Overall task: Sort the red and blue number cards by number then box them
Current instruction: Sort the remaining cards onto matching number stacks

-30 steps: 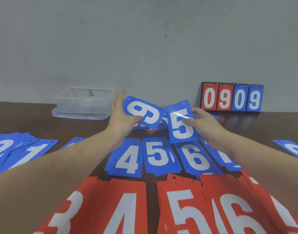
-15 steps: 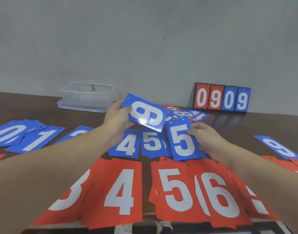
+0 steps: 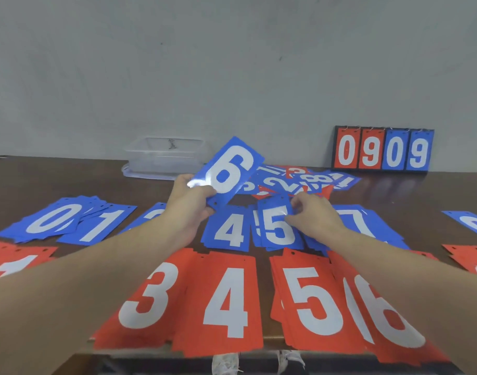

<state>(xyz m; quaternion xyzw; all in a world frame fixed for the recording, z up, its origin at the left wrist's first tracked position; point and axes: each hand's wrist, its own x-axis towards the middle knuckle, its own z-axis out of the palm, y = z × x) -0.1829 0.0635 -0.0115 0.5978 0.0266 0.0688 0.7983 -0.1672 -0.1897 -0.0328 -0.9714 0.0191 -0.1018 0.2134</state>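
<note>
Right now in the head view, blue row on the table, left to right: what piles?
blue 0 → blue 1 → blue 4 → blue 5, right hand on it → blue 7

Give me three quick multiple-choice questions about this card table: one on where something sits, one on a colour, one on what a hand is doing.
1. Where is the clear plastic box?
A. at the table's back edge by the wall
B. on the red cards
C. under the table

2. What colour is the card held up in the left hand?
A. red
B. blue
C. green

3. What is the right hand doing?
A. hanging off the table
B. lying flat on the red 4
C. pinching the blue 5 card over the blue 5 pile

Answers: 1 A, it stands against the wall. 2 B, a white digit on blue. 3 C, its fingers grip that card's edge.
</note>
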